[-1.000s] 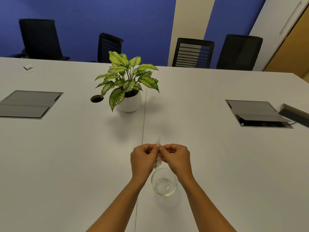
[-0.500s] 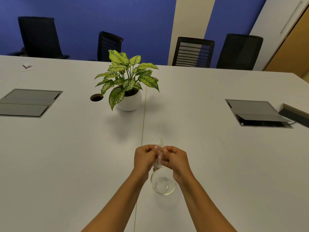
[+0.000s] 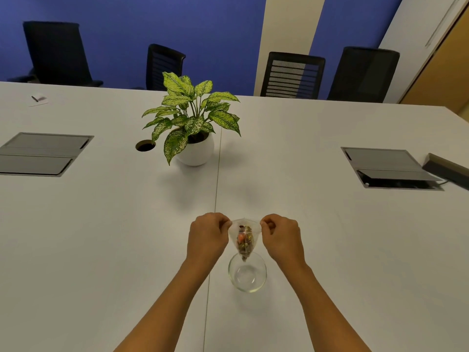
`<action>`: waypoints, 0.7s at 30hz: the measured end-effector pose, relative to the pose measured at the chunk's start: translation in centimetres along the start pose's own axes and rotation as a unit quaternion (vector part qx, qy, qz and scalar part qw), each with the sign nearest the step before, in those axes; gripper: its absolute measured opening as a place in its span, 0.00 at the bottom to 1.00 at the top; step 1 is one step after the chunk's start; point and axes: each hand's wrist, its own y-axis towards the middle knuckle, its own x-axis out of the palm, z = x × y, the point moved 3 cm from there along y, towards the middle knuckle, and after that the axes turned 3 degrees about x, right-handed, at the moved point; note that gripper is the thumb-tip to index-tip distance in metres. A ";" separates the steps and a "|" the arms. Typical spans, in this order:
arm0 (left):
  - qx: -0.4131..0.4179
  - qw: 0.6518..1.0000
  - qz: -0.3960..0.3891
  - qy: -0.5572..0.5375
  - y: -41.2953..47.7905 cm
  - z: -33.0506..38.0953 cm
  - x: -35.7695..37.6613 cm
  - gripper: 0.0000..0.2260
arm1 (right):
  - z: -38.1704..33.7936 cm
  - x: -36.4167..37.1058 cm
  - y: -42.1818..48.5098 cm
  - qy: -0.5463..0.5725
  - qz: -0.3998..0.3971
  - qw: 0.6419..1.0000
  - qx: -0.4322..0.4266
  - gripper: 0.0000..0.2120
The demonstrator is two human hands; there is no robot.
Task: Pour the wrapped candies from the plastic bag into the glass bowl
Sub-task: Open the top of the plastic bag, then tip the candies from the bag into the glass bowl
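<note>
- Two hands, left hand (image 3: 206, 236) and right hand (image 3: 281, 237), pinch the plastic bag (image 3: 245, 240) between them, above the empty glass bowl (image 3: 247, 274).
- Risk: tipped off-centre, the candies (image 3: 245, 243) could miss the bowl.

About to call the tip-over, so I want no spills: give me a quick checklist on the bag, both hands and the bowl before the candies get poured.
1. Bag held on both sides: ok. The left hand and right hand each pinch a top corner of the plastic bag.
2. Bag mouth open: ok, the top edge is spread between the hands.
3. Candies in the bag: ok, the wrapped candies sit bunched in its lower point.
4. Bowl ready: ok, the glass bowl stands upright and looks empty.
5. Bag over bowl: ok, its lower tip hangs at the bowl's far rim.
6. Bag tilted to pour: not ok, mouth faces up.
</note>
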 end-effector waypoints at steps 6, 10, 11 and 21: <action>0.060 0.996 -0.032 0.063 -0.8 -0.7 1.2 0.09 | -0.9 0.3 -0.2 -0.100 -0.009 0.994 -0.048 0.08; -0.071 0.986 -0.003 -0.154 -0.6 -2.5 1.1 0.15 | -1.5 -0.1 0.0 -0.062 -0.033 0.997 -0.044 0.06; -0.129 0.968 -0.004 -0.216 -0.6 -3.2 1.4 0.17 | -1.7 -0.2 0.0 -0.051 -0.046 0.997 -0.040 0.06; -0.407 0.656 -0.214 -0.598 -3.6 -6.4 7.7 0.40 | -3.2 -0.3 0.2 0.256 -0.186 0.947 0.057 0.05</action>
